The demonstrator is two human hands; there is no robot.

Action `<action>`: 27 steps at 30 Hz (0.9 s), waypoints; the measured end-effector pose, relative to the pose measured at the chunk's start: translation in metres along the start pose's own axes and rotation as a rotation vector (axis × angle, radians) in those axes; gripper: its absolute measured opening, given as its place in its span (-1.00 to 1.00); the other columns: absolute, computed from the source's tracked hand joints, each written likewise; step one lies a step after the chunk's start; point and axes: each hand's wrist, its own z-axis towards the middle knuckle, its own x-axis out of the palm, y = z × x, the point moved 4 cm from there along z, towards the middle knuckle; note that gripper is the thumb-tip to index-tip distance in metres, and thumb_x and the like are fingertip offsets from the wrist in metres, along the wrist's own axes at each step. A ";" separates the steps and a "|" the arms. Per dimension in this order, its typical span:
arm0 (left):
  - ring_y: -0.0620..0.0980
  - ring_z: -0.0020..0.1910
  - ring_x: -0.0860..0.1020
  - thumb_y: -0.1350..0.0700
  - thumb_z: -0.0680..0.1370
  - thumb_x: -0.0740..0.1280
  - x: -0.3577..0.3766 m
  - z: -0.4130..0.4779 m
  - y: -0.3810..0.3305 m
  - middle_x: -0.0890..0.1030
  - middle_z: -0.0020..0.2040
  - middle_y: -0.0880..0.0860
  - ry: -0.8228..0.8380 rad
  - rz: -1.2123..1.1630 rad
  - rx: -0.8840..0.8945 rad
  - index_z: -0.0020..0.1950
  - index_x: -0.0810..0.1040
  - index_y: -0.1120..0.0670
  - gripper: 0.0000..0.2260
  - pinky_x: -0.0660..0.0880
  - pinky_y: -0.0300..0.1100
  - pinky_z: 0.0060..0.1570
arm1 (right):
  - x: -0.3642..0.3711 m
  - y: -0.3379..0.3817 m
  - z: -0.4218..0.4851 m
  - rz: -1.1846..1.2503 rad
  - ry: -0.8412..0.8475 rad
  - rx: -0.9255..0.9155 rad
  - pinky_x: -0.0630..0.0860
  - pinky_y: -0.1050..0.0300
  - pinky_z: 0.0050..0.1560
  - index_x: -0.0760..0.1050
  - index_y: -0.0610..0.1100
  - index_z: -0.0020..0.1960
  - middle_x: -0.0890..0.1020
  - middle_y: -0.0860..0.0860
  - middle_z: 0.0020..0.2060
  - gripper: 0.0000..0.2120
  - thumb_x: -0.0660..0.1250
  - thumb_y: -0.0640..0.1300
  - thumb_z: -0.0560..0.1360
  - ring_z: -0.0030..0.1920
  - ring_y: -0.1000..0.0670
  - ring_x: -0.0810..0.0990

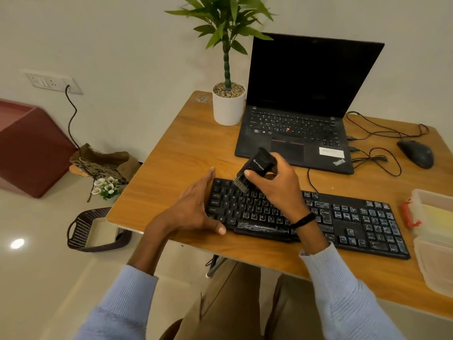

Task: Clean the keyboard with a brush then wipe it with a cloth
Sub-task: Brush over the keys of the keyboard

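Keyboard: the black keyboard (343,217) lies flat near the front edge of the wooden table (186,143), just in front of an open laptop (294,133).
Right hand: the right hand (277,185) is curled round a black brush (257,165), with the bristles down on the top-left keys.
Left hand: the left hand (193,207) is open with straight fingers, bracing the keyboard's left end, thumb at its front edge.
Cloth: I can't pick one out. Something yellow sits in a clear container (434,217) at the right, but I can't tell what it is.
Risk, sliding: a hard stroke could skid the keyboard if the bracing hand lifts away.
Risk, dust: sweeping away from the person would likely flick grit onto the laptop's keys.
Risk, keycaps: pressing too hard may snag or pop a key.
Risk, cable: shoving the keyboard could tug its cable (310,180).
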 end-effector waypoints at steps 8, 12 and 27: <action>-0.08 0.55 0.17 -0.36 0.11 0.64 0.006 -0.004 0.004 0.17 0.62 -0.12 -0.120 0.069 0.069 0.64 -0.18 -0.22 0.34 0.10 0.11 0.57 | 0.010 0.008 0.007 -0.148 0.097 -0.049 0.51 0.32 0.01 0.45 0.02 0.25 0.61 0.14 0.04 -0.54 0.50 0.06 0.41 0.04 0.17 0.57; -0.15 0.51 0.19 -0.28 0.11 0.68 0.005 -0.004 0.003 0.20 0.61 -0.14 -0.142 0.020 0.074 0.64 -0.14 -0.21 0.33 0.11 0.09 0.56 | 0.017 0.007 0.000 -0.170 0.206 -0.064 0.41 0.49 -0.09 0.44 0.06 0.28 0.58 0.22 0.00 -0.52 0.50 0.09 0.42 0.00 0.25 0.54; -0.04 0.50 0.28 -0.35 0.08 0.65 0.004 -0.007 -0.001 0.28 0.56 -0.09 -0.111 0.020 0.017 0.63 -0.05 -0.19 0.30 0.20 0.14 0.52 | 0.003 0.010 -0.015 -0.174 0.224 -0.096 0.42 0.55 -0.19 0.45 0.03 0.27 0.51 0.30 -0.09 -0.52 0.51 0.03 0.42 -0.09 0.35 0.50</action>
